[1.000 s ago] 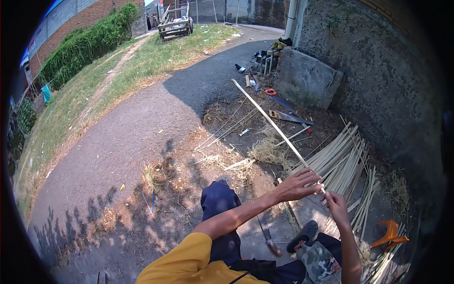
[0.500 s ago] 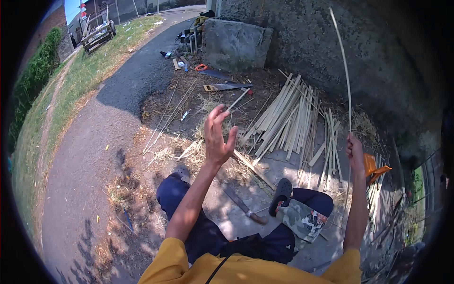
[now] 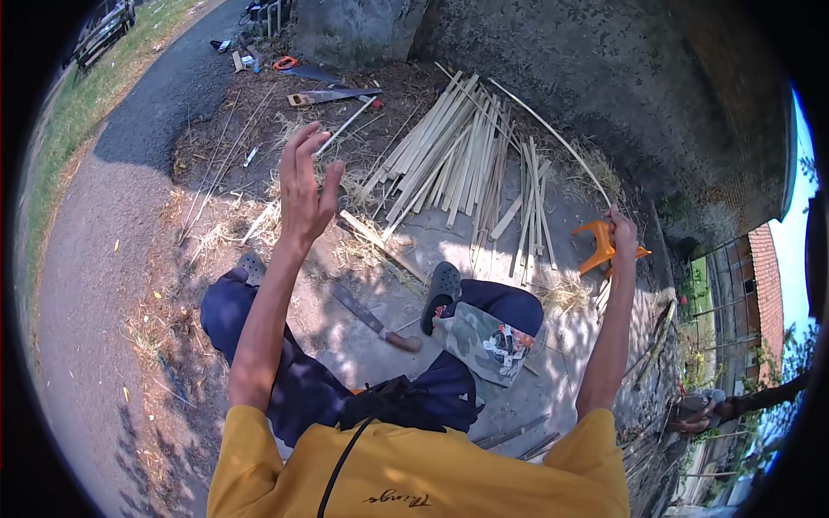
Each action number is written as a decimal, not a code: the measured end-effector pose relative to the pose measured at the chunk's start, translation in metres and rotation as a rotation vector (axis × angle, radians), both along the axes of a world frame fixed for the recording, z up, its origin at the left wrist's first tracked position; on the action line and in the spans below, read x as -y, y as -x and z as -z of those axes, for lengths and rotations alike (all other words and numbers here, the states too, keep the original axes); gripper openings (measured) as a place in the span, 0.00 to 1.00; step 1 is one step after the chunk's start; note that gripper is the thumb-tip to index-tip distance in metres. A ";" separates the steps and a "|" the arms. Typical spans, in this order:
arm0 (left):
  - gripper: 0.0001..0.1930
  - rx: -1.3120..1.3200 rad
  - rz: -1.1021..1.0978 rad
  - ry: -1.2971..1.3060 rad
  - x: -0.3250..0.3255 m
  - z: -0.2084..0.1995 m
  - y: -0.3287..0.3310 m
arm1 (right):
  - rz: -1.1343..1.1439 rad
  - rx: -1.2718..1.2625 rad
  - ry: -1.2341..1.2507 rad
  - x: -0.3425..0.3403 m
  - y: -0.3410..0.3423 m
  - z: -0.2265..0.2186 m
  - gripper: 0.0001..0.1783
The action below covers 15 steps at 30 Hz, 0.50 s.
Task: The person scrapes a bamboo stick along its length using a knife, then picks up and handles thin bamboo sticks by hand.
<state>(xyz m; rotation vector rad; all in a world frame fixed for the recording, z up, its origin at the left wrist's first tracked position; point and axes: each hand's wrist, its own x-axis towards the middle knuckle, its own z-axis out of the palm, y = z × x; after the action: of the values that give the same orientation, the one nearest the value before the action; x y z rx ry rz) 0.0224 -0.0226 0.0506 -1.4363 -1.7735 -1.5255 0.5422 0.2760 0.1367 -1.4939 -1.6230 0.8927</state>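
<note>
My right hand [image 3: 622, 231], 3 o'clock, clenched round a thin strip [image 3: 553, 130] (juts up through 2, likely to clear my body); left hand [image 3: 303, 192], 10 o'clock, spread, holding nothing; strip pile [image 3: 466, 151] at 1, probably for easy reach.

The person wears a mustard-yellow T-shirt [image 3: 389, 470] with short sleeves [image 3: 244, 449] and dark cursive lettering [image 3: 399, 499] on its near part. A thin black cord [image 3: 345, 453] runs left of the lettering. The trousers [image 3: 302, 380] are navy, with black fabric [image 3: 380, 403] bunched at the waist. Camouflage cloth [image 3: 468, 335], bearing a multicoloured print, covers part of the right leg. The perforated clogs [image 3: 445, 281] are grey. Both hands [image 3: 305, 194] are bare.
</note>
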 end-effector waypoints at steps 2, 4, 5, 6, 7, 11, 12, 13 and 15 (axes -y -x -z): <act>0.20 0.042 -0.001 -0.065 -0.012 -0.010 -0.001 | -0.048 -0.302 0.015 -0.002 0.001 -0.015 0.17; 0.20 0.085 0.025 -0.110 -0.006 -0.006 0.003 | -0.033 -0.639 0.127 0.004 -0.004 -0.008 0.17; 0.20 0.105 0.032 -0.082 0.004 0.002 0.001 | -0.014 -0.620 0.151 0.018 -0.023 -0.010 0.17; 0.19 0.035 0.018 -0.080 0.001 0.005 0.005 | 0.022 -0.536 0.066 0.019 -0.033 -0.029 0.17; 0.19 -0.045 0.005 -0.087 -0.007 0.004 0.009 | 0.054 -0.462 -0.028 0.018 -0.038 -0.041 0.16; 0.19 0.112 0.107 -0.116 -0.005 -0.002 0.001 | -0.023 -0.559 0.103 0.017 -0.024 -0.023 0.18; 0.20 0.054 0.057 -0.099 -0.006 0.006 0.004 | -0.004 -0.319 0.106 0.015 -0.026 -0.024 0.18; 0.20 0.048 0.036 -0.101 -0.005 0.006 0.007 | -0.027 -0.322 0.107 0.017 -0.022 -0.028 0.18; 0.20 -0.023 -0.001 -0.048 -0.011 0.005 0.004 | -0.146 -0.574 -0.014 0.038 -0.032 -0.045 0.17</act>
<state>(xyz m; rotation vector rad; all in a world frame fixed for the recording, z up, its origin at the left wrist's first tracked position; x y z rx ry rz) 0.0188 -0.0117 0.0452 -1.4237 -1.7126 -1.5349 0.5744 0.2382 0.1817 -0.9878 -1.3096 1.2502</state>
